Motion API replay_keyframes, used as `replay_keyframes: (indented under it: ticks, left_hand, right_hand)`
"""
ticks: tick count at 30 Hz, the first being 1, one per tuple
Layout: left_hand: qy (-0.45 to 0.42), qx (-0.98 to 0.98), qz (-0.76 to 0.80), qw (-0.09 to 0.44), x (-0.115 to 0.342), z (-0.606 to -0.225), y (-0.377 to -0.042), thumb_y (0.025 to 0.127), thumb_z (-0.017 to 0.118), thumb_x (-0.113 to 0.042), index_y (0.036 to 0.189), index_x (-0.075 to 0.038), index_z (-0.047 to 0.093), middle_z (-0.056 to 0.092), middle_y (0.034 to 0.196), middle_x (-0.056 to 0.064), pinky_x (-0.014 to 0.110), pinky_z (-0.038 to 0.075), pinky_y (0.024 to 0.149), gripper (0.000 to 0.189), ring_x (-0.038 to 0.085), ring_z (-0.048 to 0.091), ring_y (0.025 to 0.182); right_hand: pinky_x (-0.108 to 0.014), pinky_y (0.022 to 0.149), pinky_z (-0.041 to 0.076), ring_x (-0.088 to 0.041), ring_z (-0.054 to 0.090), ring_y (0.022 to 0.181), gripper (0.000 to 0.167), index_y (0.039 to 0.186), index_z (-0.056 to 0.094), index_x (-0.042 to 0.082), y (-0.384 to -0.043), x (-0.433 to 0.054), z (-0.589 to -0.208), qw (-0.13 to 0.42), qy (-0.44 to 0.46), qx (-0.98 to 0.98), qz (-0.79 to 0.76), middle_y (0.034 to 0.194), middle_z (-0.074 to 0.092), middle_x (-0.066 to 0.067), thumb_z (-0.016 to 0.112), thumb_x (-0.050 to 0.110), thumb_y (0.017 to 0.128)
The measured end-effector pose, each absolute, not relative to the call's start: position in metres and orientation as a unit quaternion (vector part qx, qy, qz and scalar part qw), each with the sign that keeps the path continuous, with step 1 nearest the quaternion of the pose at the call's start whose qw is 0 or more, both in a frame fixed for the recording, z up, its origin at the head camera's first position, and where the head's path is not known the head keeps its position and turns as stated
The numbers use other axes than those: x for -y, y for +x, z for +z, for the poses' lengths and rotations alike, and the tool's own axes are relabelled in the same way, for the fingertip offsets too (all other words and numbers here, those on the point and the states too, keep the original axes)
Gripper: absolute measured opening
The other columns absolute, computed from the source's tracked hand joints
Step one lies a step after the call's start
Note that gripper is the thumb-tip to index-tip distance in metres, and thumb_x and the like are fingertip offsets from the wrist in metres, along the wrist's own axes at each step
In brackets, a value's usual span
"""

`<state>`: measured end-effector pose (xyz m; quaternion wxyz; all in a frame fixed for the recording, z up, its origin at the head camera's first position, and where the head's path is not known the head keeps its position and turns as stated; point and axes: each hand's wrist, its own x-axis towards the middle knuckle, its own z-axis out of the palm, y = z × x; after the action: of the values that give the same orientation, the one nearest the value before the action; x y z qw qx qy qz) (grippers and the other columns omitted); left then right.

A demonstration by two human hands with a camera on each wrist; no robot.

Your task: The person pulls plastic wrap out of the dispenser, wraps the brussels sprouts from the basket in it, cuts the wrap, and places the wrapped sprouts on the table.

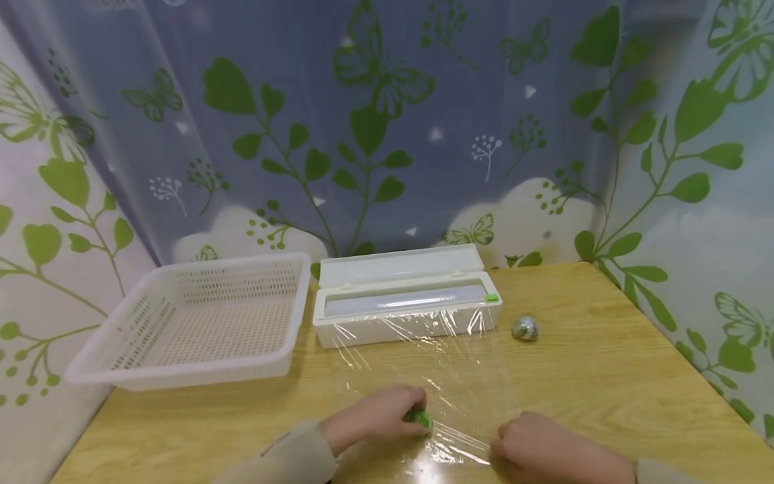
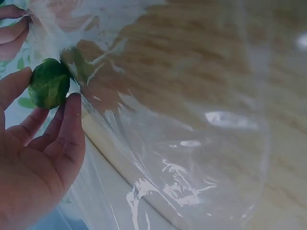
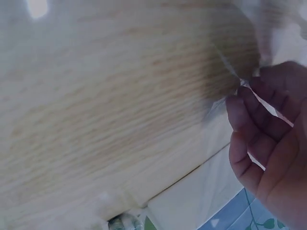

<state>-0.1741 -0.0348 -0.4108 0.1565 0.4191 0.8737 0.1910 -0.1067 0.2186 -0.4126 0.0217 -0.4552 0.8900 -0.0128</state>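
no readable text, no legible labels

round object: green | film: clear | basket: white | box: white | table: tan woodgrain | curtain: blue, green leaves, butterflies

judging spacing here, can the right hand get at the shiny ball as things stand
Probably yes: nothing solid stands between the right hand and the shiny ball, though that hand pinches clear film it would likely release first.
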Motion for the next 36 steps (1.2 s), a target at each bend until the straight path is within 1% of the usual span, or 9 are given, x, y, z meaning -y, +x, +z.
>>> replay_keyframes:
  ticks: [2,8,9,13,16,21,25,31,36]
  left_hand:
    - [0.414,-0.876,0.188,0.161,0.038,-0.412,-0.173,0.078,0.065,-0.027,0.089,-0.010,0.056,0.047,0.071,-0.011,0.013,0.040,0.056,0.022,0.001,0.043,0.061]
    - [0.402,-0.883,0.186,0.157,0.048,-0.414,-0.170,0.076,0.067,-0.031,0.105,-0.008,0.055,0.050,0.083,-0.007,0.016,0.042,0.063,0.039,0.001,0.045,0.069]
    - [0.399,-0.883,0.191,0.156,0.050,-0.414,-0.169,0.075,0.067,-0.031,0.105,-0.008,0.055,0.049,0.083,-0.006,0.016,0.042,0.062,0.040,0.001,0.045,0.068]
    - [0.396,-0.891,0.168,0.147,0.062,-0.410,-0.163,0.073,0.068,-0.036,0.087,-0.011,0.054,0.044,0.075,-0.007,0.015,0.038,0.054,0.032,0.001,0.039,0.061]
    - [0.406,-0.895,0.113,0.144,0.074,-0.407,-0.158,0.070,0.068,-0.045,0.073,-0.015,0.048,0.037,0.066,-0.009,0.017,0.032,0.048,0.037,0.003,0.034,0.056]
    - [0.439,-0.887,0.035,0.136,0.089,-0.407,-0.147,0.065,0.068,-0.053,0.072,-0.019,0.047,0.034,0.066,-0.011,0.018,0.030,0.046,0.041,0.003,0.035,0.056]
    - [0.461,-0.878,0.028,0.122,0.094,-0.412,-0.144,0.067,0.069,-0.044,0.071,-0.020,0.046,0.033,0.069,-0.011,0.016,0.030,0.048,0.034,0.003,0.034,0.058]
    - [0.481,-0.865,0.079,0.118,0.099,-0.418,-0.153,0.077,0.060,-0.016,0.068,-0.020,0.043,0.033,0.067,-0.011,0.015,0.030,0.049,0.020,0.002,0.034,0.057]
    - [0.476,-0.840,0.191,0.177,0.108,-0.415,-0.165,0.080,0.056,-0.009,0.070,-0.017,0.048,0.040,0.068,-0.013,0.014,0.037,0.057,0.015,0.000,0.039,0.062]
  right_hand:
    - [-0.018,0.045,0.029,0.000,0.033,0.050,0.017,0.065,0.053,0.025,-0.108,-0.220,-0.414,0.036,-0.464,-0.885,-0.033,0.059,0.036,0.016,0.065,0.016,0.072]
    - [-0.006,0.045,0.021,0.006,0.023,0.053,0.029,0.059,0.042,0.022,-0.119,-0.229,-0.418,-0.030,-0.506,-0.851,-0.140,0.062,0.028,0.017,0.067,0.010,0.067]
    - [-0.005,0.046,0.021,0.006,0.023,0.054,0.029,0.060,0.041,0.021,-0.121,-0.230,-0.417,-0.023,-0.502,-0.849,-0.160,0.063,0.028,0.017,0.066,0.008,0.067]
    - [-0.005,0.051,0.028,0.004,0.031,0.058,0.027,0.063,0.043,0.020,-0.129,-0.232,-0.412,0.029,-0.490,-0.841,-0.229,0.067,0.034,0.016,0.062,0.000,0.065]
    - [-0.009,0.054,0.034,0.001,0.037,0.060,0.027,0.065,0.045,0.020,-0.132,-0.232,-0.408,0.057,-0.478,-0.833,-0.274,0.068,0.039,0.014,0.059,-0.004,0.066]
    - [-0.017,0.055,0.043,0.002,0.045,0.064,0.023,0.071,0.051,0.016,-0.137,-0.233,-0.403,0.092,-0.442,-0.819,-0.353,0.072,0.049,0.013,0.055,-0.006,0.073]
    - [-0.019,0.052,0.045,0.005,0.046,0.061,0.020,0.074,0.051,0.014,-0.143,-0.235,-0.403,0.112,-0.415,-0.807,-0.405,0.068,0.053,0.012,0.052,-0.004,0.081]
    - [-0.018,0.045,0.040,-0.001,0.049,0.055,0.018,0.079,0.049,0.013,-0.149,-0.239,-0.406,0.131,-0.387,-0.796,-0.446,0.064,0.057,0.002,0.048,-0.003,0.087]
    - [-0.019,0.045,0.041,0.001,0.046,0.056,0.015,0.081,0.049,0.011,-0.153,-0.238,-0.407,0.109,-0.376,-0.806,-0.444,0.066,0.053,0.005,0.049,-0.003,0.087]
